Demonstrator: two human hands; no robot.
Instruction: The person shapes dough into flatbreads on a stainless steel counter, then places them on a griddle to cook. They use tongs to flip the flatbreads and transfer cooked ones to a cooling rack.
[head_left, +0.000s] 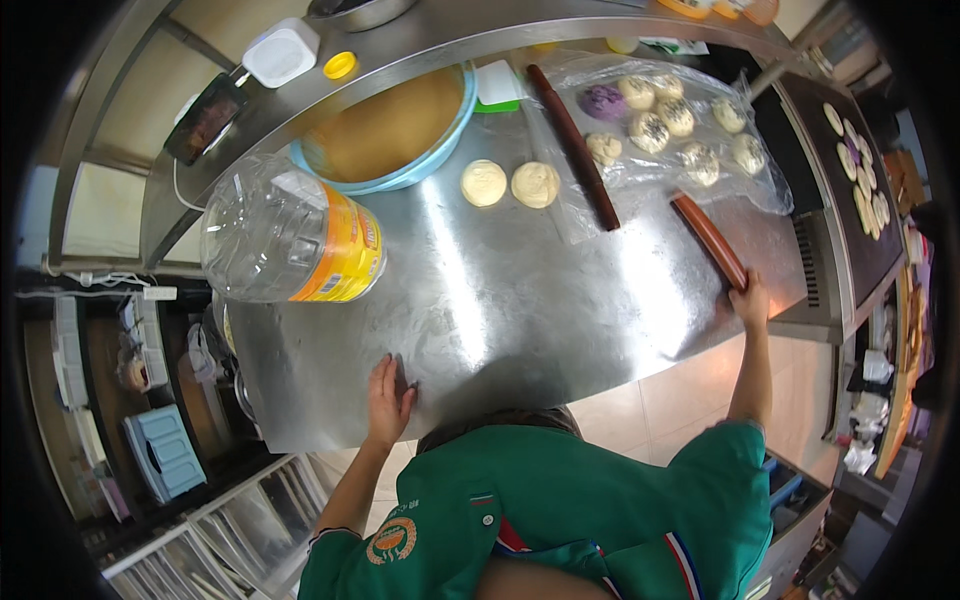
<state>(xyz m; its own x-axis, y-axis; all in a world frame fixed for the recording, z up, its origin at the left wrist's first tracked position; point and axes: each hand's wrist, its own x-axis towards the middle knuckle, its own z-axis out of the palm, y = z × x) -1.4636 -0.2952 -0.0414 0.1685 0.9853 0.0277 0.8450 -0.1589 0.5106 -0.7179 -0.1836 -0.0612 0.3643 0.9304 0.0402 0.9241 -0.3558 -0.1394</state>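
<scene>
Short reddish-brown rod (708, 238) is at the right side of the metal bench (540, 300), just below the clear plastic sheet (762, 190). Right hand (750, 298) has its grip clamped on the near end; far end points away and to the left (can't tell if it touches the metal). Left hand (388, 402) holds nothing, at the near edge, thumb apart from fingers. Longer dark rolling pin (575, 148) lies across the sheet's left part. Right of that: speckled dough balls (676, 117) plus one purple piece (603, 102). Left of it: two pale dough rounds (484, 183), side by side, then a blue basin (472, 95) and a clear jug (262, 235). Griddle (828, 170) with flat pieces, far right.
</scene>
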